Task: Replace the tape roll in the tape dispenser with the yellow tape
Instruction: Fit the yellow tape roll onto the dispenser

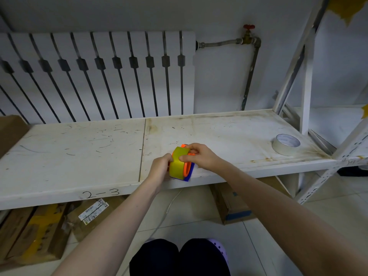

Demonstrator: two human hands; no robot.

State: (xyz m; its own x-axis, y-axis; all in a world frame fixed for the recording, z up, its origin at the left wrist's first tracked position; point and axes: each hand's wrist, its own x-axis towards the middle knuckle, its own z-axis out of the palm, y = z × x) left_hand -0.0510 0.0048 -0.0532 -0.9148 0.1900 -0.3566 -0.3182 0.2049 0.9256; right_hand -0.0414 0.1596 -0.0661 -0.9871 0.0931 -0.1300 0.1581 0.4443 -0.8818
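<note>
Left hand: we grip the near left side of the yellow tape (177,162) with our left hand (159,168), at the shelf's (79,152) front edge.
Right hand: our right hand (199,156) pinches the roll's top.
Dispenser: the orange and blue tape dispenser (188,168) stands on edge, long axis running near to far, mostly hidden.
Far right: a white tape roll (286,144) lies flat, well apart.

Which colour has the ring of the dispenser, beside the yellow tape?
Orange. The ring shows best in the head view, beside the yellow tape.
</note>
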